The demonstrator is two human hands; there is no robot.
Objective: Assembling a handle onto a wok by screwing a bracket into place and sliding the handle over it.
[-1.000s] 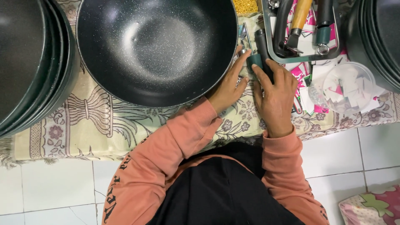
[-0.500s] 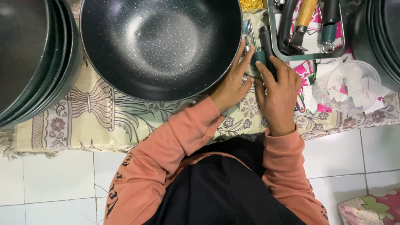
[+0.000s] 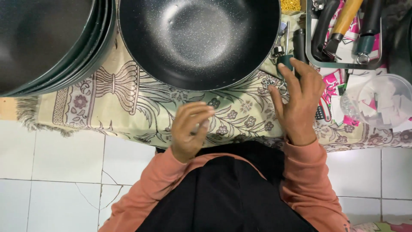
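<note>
A large black speckled wok [image 3: 197, 38] sits on a patterned cloth [image 3: 128, 99]. My left hand [image 3: 189, 129] is drawn back near my body over the cloth, its fingertips pinched together; whether something small is between them I cannot tell. My right hand [image 3: 298, 103] hovers with fingers spread just right of the wok's rim. Its fingertips are above a dark green handle piece [image 3: 285, 62] and some small metal parts [image 3: 279, 49] lying by the rim. It holds nothing.
A stack of dark pans [image 3: 47, 43] fills the upper left. A metal tray [image 3: 343, 65] with several handles stands at the upper right. Below it is a clear plastic tub [image 3: 382, 103] of white pieces. White floor tiles [image 3: 64, 172] lie before the cloth.
Both hands have left the handle piece at the wok's rim. My left hand pulled back toward my body with fingers pinched; my right hand opened and lifted slightly. The view shifted closer.
</note>
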